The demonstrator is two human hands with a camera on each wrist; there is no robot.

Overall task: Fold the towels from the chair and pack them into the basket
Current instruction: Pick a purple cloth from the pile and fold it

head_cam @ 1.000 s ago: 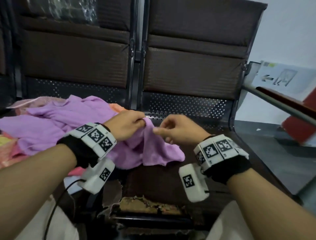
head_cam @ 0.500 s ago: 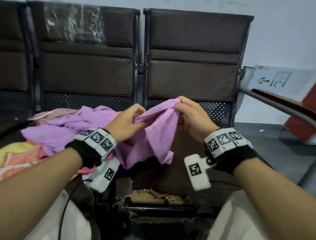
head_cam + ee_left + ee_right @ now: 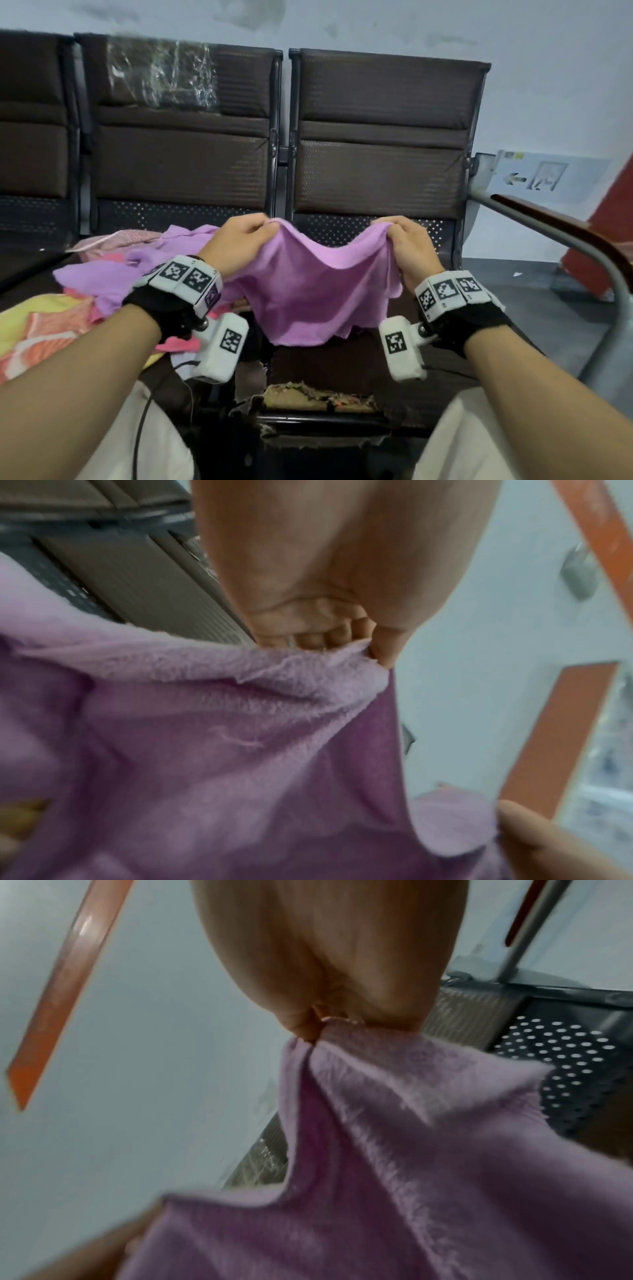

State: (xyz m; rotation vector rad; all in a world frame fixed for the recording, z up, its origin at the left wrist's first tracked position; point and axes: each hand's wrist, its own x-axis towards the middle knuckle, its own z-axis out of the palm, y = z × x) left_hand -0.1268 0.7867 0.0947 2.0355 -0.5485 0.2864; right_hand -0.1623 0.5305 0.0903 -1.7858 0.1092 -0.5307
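Note:
A purple towel [image 3: 318,284] hangs spread between my two hands above the dark brown chair seat [image 3: 342,363]. My left hand [image 3: 263,228] pinches its upper left corner, and my right hand [image 3: 390,228] pinches the upper right corner. The top edge sags between them. In the left wrist view the curled fingers [image 3: 329,639] clamp the fluffy towel [image 3: 212,737]. In the right wrist view the fingertips [image 3: 318,1020] nip the towel [image 3: 394,1145] at its corner. A heap of other towels [image 3: 85,294], purple, pink, orange and yellow, lies on the seat to the left. No basket shows in any view.
Brown padded chair backs [image 3: 380,137] stand behind the towel. A metal armrest [image 3: 561,240] curves down at the right. The seat's front edge [image 3: 315,401] is torn, with foam showing. My pale trouser legs [image 3: 479,445] flank the seat.
My hands have lifted the purple towel off the heap and drawn apart, so the bunched cloth now hangs spread out between them. The head camera has tilted up.

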